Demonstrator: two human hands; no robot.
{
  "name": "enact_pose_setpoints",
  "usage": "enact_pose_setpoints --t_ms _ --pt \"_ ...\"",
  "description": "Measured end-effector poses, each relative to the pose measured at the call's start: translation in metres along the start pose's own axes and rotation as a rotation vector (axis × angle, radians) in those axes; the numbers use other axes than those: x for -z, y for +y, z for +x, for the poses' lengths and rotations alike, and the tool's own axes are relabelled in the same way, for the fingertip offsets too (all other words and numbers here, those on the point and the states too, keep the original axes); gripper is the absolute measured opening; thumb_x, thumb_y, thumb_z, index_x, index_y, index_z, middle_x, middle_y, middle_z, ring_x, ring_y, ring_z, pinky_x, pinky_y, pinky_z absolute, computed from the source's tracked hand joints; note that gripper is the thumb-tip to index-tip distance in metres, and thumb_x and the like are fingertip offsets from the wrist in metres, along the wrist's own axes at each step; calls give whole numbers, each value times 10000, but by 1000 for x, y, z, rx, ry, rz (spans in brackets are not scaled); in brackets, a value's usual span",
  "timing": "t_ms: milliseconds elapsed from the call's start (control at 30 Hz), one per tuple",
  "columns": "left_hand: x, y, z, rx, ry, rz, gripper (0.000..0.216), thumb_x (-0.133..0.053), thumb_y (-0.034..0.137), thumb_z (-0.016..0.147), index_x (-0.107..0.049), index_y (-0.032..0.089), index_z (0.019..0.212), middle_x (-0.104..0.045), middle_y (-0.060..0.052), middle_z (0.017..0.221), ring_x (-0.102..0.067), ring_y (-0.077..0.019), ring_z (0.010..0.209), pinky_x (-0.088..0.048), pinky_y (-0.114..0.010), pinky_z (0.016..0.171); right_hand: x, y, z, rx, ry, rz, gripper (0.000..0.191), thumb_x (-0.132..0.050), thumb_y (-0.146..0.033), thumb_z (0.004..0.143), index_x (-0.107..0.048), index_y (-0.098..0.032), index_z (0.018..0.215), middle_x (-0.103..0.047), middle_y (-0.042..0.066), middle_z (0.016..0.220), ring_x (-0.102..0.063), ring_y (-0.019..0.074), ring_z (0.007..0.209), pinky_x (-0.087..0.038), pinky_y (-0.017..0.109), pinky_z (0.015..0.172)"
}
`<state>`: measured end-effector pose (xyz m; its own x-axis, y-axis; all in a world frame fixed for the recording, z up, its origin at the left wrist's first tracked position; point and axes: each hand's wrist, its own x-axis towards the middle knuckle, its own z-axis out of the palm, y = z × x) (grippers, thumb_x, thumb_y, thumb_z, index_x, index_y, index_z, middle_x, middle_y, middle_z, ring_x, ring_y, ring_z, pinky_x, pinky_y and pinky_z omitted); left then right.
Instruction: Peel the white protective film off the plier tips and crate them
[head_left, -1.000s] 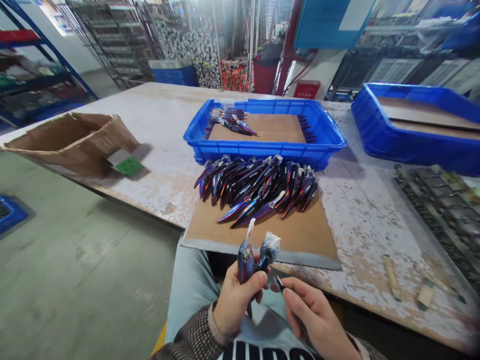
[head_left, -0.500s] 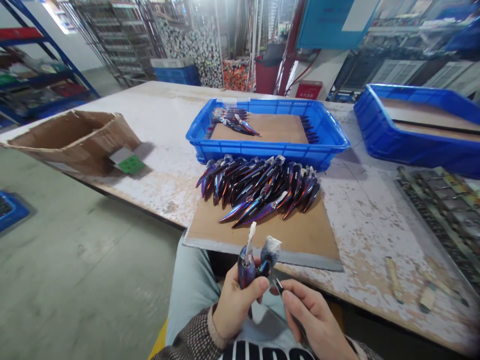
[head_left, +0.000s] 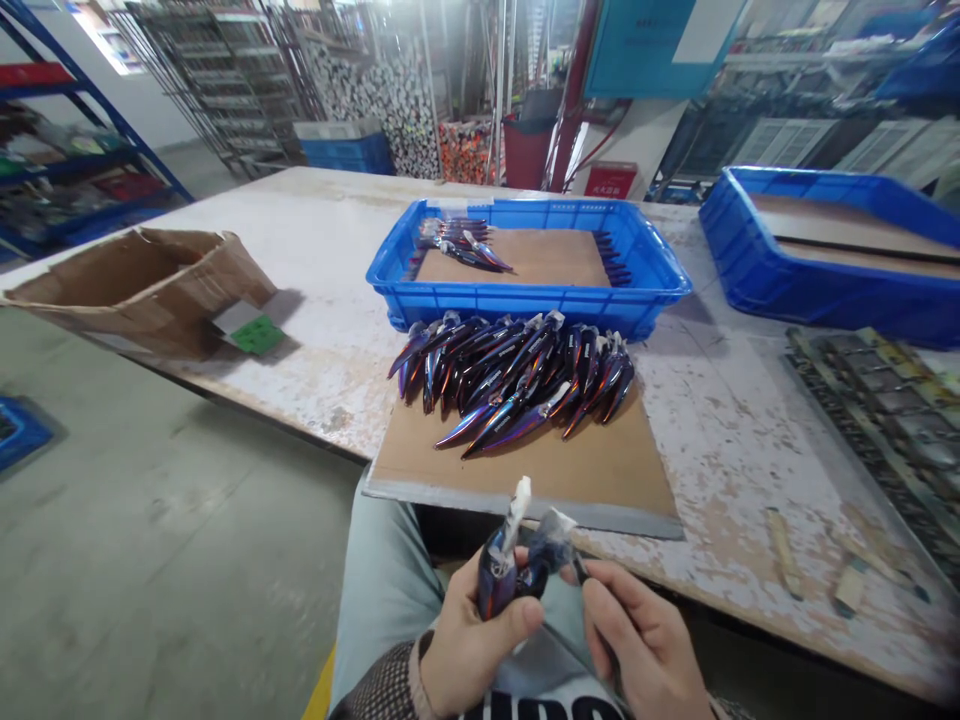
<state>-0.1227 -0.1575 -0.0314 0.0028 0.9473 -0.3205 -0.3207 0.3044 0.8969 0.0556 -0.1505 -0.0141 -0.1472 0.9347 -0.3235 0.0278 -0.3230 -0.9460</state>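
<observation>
The person sits at the edge of the worktop (head_left: 720, 440), both hands low over the lap. The left hand (head_left: 469, 645) has its fingers (head_left: 517, 618) wrapped around two iridescent purple-blue pieces (head_left: 514, 570), holding them upright side by side; each is capped at the top with a twist of clear wrapping (head_left: 553, 522), one twist standing up white and narrow, the other crumpled. The right hand (head_left: 645, 650) sits just beside them, its fingers pinched narrow on a small dark tool (head_left: 579, 570) whose tip meets the wrapped end of the right-hand piece.

Just beyond the hands, a brown cardboard sheet (head_left: 600, 470) lies flat on the worktop, overhanging its near edge a little. Across the far half of that sheet lies a heap of the same purple-blue pieces (head_left: 517, 375), packed close and fanned out, their pointed ends mostly toward the person. Right behind the heap stands a blue plastic crate (head_left: 525, 298) lined with cardboard, with a few more pieces lying in its far left corner and along its right side. A second blue crate (head_left: 817, 280) sits well apart to the right, and near it a dark metal rack (head_left: 877, 410) lies flat. To the left, an open cardboard box (head_left: 142, 285) rests at the worktop's corner with a green card (head_left: 257, 333) just beside it.
</observation>
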Motion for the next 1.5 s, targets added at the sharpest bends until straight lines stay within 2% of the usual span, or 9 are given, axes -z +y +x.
enact_pose_setpoints --t_ms 200,367,433,567,767,900,1033,1267,1500 --pt "13 14 -1 -54 -100 109 433 -856 460 711 -734 178 1016 -616 -14 783 -511 -149 689 -471 -253 671 29 -22 20 146 -211 -209 400 -524 -504 988 -748 -174 964 -475 -45 454 -402 130 404 -328 256 435" --pt "25 39 5 -48 -206 288 329 -848 422 727 -759 165 913 -604 -21 740 -502 -155 662 -458 -242 604 65 -44 34 406 -300 -599 197 -638 -356 935 -812 -263 938 -731 37 706 -647 211 639 -499 311 625" --pt "27 51 14 -57 -204 340 302 -845 392 736 -763 165 918 -622 -23 734 -515 -158 652 -461 -244 602 85 -48 35 378 -193 -535 236 -632 -400 931 -811 -255 976 -681 20 609 -606 194 549 -479 297 546" --pt "23 65 39 -157 -154 448 320 -773 360 814 -742 183 1079 -719 -63 908 -620 -228 807 -513 -306 759 124 -42 33 259 296 -248 401 -561 -521 956 -760 -178 1012 -412 -74 414 -361 121 367 -333 254 398" --pt "-37 43 97 -436 -330 898 466 -621 138 875 -566 172 1336 -676 -117 1252 -633 -257 1134 -465 -347 1010 120 -11 33 171 202 -135 453 -612 -570 923 -687 -143 1054 -504 -63 447 -419 123 398 -353 243 426" --pt "-86 28 139 -564 -290 1231 426 -558 64 852 -606 160 1264 -672 -155 1203 -659 -301 1046 -508 -404 909 109 -1 34 153 286 5 442 -620 -554 929 -671 -138 1069 -493 -72 446 -393 107 400 -329 216 421" --pt "-105 26 158 -618 -210 1291 388 -494 16 850 -641 158 1181 -642 -183 1263 -573 -371 1177 -408 -545 1006 110 5 33 153 305 60 452 -650 -558 910 -666 -136 1072 -495 -71 452 -386 101 410 -331 202 421" --pt "-76 33 129 -565 -151 1167 405 -563 179 930 -513 228 1330 -721 -71 1114 -676 -238 959 -506 -341 842 102 16 38 128 236 27 474 -607 -579 931 -657 -141 1102 -503 -68 443 -405 105 396 -329 208 414" --pt "-48 28 79 -143 -295 333 444 -520 554 955 -609 157 1132 -564 33 669 -485 -103 512 -382 -212 477 63 -4 38 152 -56 -54 490 -523 -587 974 -667 -128 1066 -474 -74 453 -373 98 402 -296 228 442"
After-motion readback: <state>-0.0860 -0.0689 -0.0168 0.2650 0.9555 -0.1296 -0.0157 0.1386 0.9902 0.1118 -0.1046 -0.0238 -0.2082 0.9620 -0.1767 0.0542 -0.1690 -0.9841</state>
